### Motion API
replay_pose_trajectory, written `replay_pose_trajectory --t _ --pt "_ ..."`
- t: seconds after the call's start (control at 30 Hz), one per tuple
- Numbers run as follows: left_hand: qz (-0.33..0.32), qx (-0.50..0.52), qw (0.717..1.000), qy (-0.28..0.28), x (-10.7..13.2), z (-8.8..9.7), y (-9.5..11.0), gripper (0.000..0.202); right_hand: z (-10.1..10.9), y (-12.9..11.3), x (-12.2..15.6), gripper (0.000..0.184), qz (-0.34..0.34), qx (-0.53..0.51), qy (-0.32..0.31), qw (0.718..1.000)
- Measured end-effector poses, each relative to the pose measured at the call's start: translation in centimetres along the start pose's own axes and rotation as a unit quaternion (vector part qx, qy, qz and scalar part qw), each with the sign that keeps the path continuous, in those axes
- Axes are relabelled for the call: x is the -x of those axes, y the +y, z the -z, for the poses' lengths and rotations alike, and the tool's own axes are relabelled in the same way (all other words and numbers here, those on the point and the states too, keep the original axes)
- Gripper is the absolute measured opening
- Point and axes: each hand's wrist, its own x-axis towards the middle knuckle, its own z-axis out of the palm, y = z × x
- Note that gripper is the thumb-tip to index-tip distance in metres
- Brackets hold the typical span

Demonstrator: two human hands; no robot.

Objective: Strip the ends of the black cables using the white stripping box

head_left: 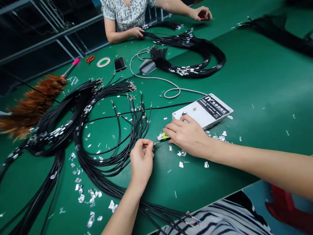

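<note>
My left hand (142, 157) is closed in a pinch on the thin end of a black cable, beside a looped bundle of black cables (87, 155). My right hand (188, 134) is wrapped round a small yellow-green hand tool (163, 136). Its tip points left at the pinched cable end, and my fingers hide most of it, so its exact kind does not show. Just behind the right hand sits a white box (184, 115) with a black printed label and a small knob.
Opposite me a person (130, 13) handles cables and a small red tool (204, 19). Cable coils (213, 65), a grey pedal-like device (147, 67), a phone (120, 64), a tape roll (103, 62), red-handled scissors (90, 59) and a brown duster (33, 103) lie around. Foil scraps (81, 197) litter the green table (269, 112).
</note>
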Motion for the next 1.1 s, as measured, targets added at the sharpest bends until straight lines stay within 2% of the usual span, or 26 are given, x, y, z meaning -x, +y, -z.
replay_pose_trajectory --t 0.2,0.63,0.9,1.0,1.1 --pt "0.001 0.003 1.000 0.007 -1.0 -0.6 -0.1 0.019 0.2 0.3 -1.0 0.022 0.004 -0.005 -0.042 0.999" --pt "-0.026 -0.047 0.998 0.020 -1.4 -1.3 -0.6 0.009 1.0 0.6 -2.0 0.019 -0.008 -0.020 -0.105 0.994" --pt "-0.040 -0.068 0.997 0.027 -1.4 -1.3 -0.7 0.010 1.4 0.3 -2.4 0.014 -0.017 -0.032 -0.135 0.990" --pt "-0.046 -0.073 0.996 0.027 -1.4 -1.3 -0.6 0.011 1.8 0.8 -1.7 0.006 -0.012 -0.057 -0.098 0.993" --pt "-0.052 -0.071 0.996 0.026 -1.4 -1.2 -0.5 0.011 2.3 1.8 0.9 0.016 -0.039 -0.123 0.026 0.991"
